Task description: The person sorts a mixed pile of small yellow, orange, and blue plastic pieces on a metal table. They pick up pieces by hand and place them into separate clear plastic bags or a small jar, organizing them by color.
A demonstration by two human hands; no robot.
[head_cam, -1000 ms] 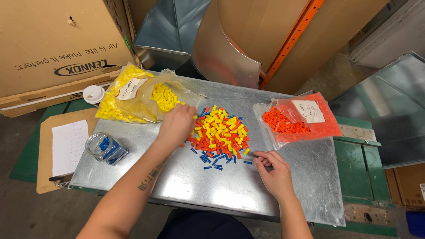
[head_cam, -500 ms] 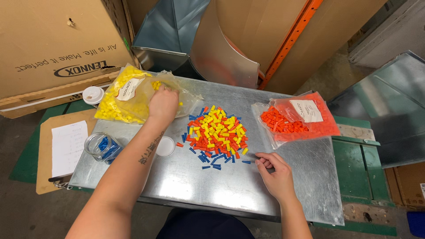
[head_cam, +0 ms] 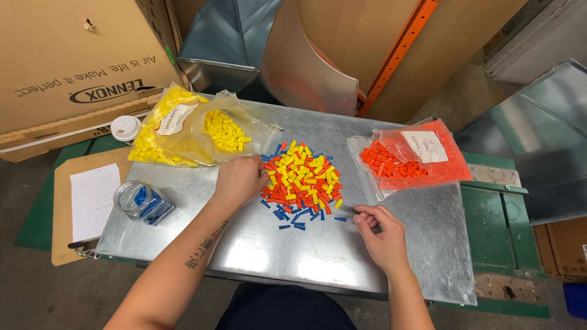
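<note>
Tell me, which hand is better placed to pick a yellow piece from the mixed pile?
The left hand: it rests at the edge of the mixed pile, beside the yellow pieces. The right hand is nearer the scattered blue pieces.

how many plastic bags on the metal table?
2: a yellow bag at the table's back left, beyond the left hand, and an orange bag at the right. None seem hidden.

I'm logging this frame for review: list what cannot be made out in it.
- Left hand, head view: its fingertips are hidden by the hand's own back, at the mixed pile.
- Right hand: curled fingers hide any piece held.
- Clear jar: blue contents too small to identify.
</note>
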